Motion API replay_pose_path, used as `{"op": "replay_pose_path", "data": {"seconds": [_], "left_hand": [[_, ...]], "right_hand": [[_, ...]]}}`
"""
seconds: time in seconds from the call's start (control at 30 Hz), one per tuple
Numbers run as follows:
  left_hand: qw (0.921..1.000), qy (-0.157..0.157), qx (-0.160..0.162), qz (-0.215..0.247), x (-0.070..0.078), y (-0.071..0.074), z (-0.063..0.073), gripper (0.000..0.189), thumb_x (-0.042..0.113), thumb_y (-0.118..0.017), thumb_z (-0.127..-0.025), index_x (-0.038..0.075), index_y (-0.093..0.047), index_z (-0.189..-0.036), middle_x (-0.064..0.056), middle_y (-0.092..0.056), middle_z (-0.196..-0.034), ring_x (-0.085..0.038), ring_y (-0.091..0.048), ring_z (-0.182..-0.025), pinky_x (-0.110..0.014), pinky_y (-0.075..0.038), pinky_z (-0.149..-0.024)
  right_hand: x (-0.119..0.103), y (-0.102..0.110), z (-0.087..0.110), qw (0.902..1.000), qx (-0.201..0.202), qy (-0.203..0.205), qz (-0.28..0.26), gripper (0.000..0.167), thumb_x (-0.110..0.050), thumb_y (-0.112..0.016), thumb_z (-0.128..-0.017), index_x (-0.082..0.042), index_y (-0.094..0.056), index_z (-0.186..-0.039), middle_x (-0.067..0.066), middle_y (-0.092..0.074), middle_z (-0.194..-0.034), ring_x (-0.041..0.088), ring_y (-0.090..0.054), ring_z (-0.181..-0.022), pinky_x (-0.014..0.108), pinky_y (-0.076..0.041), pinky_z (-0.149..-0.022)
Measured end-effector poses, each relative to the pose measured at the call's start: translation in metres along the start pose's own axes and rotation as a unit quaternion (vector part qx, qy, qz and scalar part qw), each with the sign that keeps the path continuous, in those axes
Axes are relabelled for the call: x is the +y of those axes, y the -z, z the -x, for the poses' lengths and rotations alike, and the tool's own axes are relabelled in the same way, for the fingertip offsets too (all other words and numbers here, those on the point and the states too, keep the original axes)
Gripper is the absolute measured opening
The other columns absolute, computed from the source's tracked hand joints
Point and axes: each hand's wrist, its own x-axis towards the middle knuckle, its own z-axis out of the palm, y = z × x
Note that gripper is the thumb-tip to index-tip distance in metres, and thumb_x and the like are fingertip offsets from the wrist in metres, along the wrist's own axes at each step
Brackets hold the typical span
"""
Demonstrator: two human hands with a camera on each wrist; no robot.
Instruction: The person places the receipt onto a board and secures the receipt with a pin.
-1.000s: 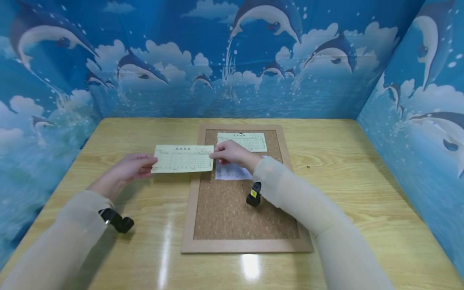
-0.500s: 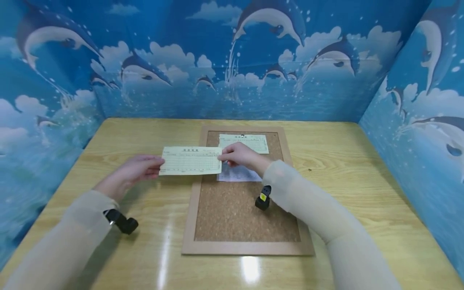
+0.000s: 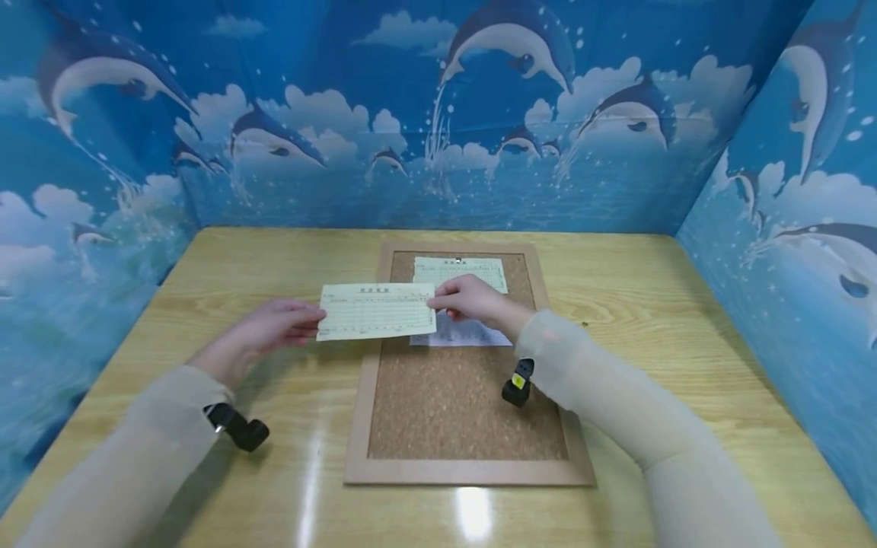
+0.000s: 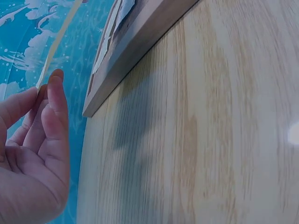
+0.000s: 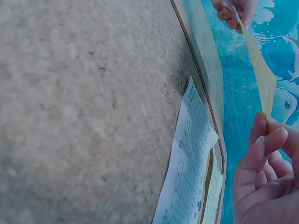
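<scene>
A pale yellow printed form (image 3: 377, 312) is stretched between both hands, raised over the left side of a framed cork board (image 3: 466, 403). My left hand (image 3: 277, 329) pinches its left edge between thumb and fingers; in the left wrist view the form (image 4: 58, 39) shows nearly edge-on. At its right edge, my right hand (image 3: 476, 298) pinches the form by the upper corner. Behind that hand, a pale green form (image 3: 479, 268) lies at the top of the board under a pushpin (image 3: 458, 260). A whitish printed sheet (image 3: 466, 332) lies below it, partly covered by the held form and right hand.
The board lies flat on a wood-grain table (image 3: 651, 304), its wooden frame (image 3: 473, 473) forming a low raised edge. A tiny dark object (image 3: 585, 325) sits right of the board. Dolphin-print blue curtains (image 3: 438, 114) enclose the back and sides.
Both hands have carried the yellow form to the right, so that it overlaps more of the cork board and the whitish sheet. The grip on both edges stays the same.
</scene>
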Motion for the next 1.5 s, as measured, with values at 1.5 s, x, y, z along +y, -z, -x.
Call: {"op": "replay_pose_path", "data": {"seconds": [1.5], "left_hand": [[0.9978,-0.004,-0.035,-0.057,0.002,-0.043,-0.015,0.025,0.024,-0.058,-0.093,0.000,-0.062,-0.100,-0.003,-0.065,-0.078,-0.012,-0.061,-0.073,-0.027,-0.051,-0.067]], "right_hand": [[0.036,0.021,0.037,0.9980,0.021,-0.016,0.058,0.021,-0.025,-0.063,-0.090,-0.005,-0.066,-0.091,0.001,-0.050,-0.063,0.012,-0.042,-0.056,0.026,-0.037,-0.052]]}}
